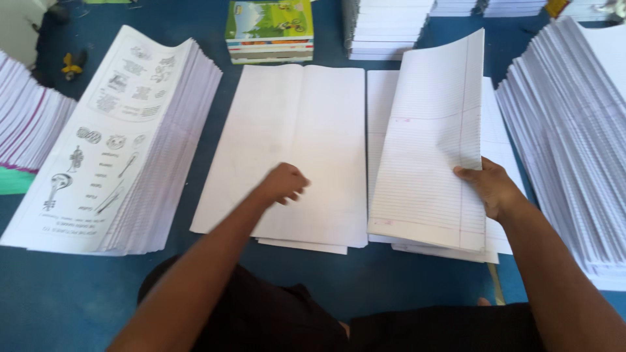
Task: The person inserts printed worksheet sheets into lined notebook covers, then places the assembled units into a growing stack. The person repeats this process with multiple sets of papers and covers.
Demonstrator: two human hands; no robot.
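A batch of ruled sheets (430,150), white with fine lines and a pink margin line, is lifted at its right edge and curls upward, its lower edge resting on the ruled stack (502,150) beneath, right of centre on the blue table (78,293). The right hand (489,188) grips that batch at its right edge, thumb on top and fingers behind. The left hand (282,184) lies loosely curled on the plain white stack (293,143) just beside, touching its top sheet; it seems to hold nothing, though it is slightly blurred.

As a judgement, the step in hand is gathering: a set of ruled pages is being taken off its pile while the other hand steadies or feels the neighbouring pile. The next move calls for keeping the lifted batch square, so that no sheets slip or fan out, and for a clean pinch on the blank sheets.

Further out, a tall pile with printed line drawings (111,143) stands at the left, another high pile of ruled paper (574,143) at the right, and colourful exercise books (269,32) lie at the far edge.
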